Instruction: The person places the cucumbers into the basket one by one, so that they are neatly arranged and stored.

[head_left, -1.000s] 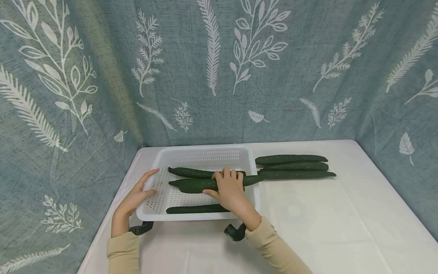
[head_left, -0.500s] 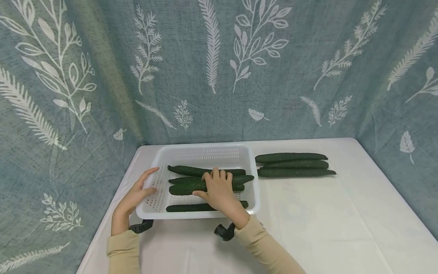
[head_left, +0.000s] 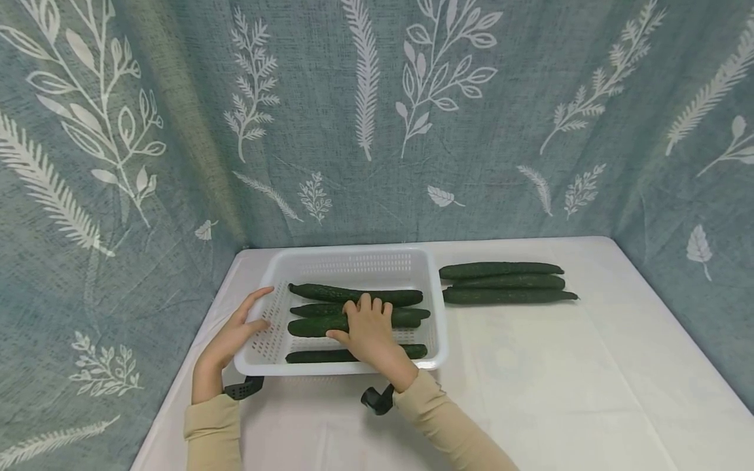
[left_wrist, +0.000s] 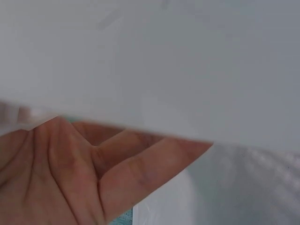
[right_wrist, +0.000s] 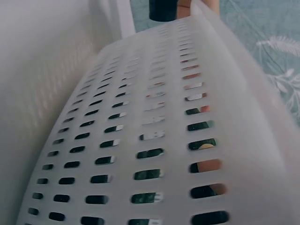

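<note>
The perforated basket (head_left: pixel 432 307) sits at the counter's (head_left: pixel 559 379) back left. Four cucumbers (head_left: pixel 353 294) lie inside it, side by side, lengthwise left to right. Three more cucumbers (head_left: pixel 503 282) lie on the counter just right of the basket, parallel, one before another.

A table (head_left: pixel 559 366) covered by a white cloth (head_left: pixel 589 405) is standing in a corner enclosed by hanging fabric. Grey-blue curtains (head_left: pixel 377 118) printed with white leaves and fern sprigs are forming the backdrop behind and on both sides. Soft, even light is falling across the cloth, showing faint creases.
</note>
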A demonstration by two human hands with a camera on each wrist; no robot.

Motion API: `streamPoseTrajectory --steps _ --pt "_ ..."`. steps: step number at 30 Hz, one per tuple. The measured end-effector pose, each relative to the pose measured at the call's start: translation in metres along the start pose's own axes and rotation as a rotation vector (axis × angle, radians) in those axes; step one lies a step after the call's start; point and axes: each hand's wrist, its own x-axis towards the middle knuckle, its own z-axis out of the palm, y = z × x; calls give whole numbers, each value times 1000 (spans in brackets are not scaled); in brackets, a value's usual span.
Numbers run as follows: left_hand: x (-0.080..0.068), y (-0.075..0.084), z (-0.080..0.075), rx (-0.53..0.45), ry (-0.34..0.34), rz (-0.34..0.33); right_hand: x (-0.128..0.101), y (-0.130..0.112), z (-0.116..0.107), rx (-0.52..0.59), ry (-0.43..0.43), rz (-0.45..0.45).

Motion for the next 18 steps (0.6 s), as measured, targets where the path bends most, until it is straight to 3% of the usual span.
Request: streamPoseTrajectory --steps 9,18 --pt "0 0 -1 -3 -7 5 1 1 8 29 -23 26" --pt "-1 0 -1 -6 -13 6 3 1 13 48 -101 49"
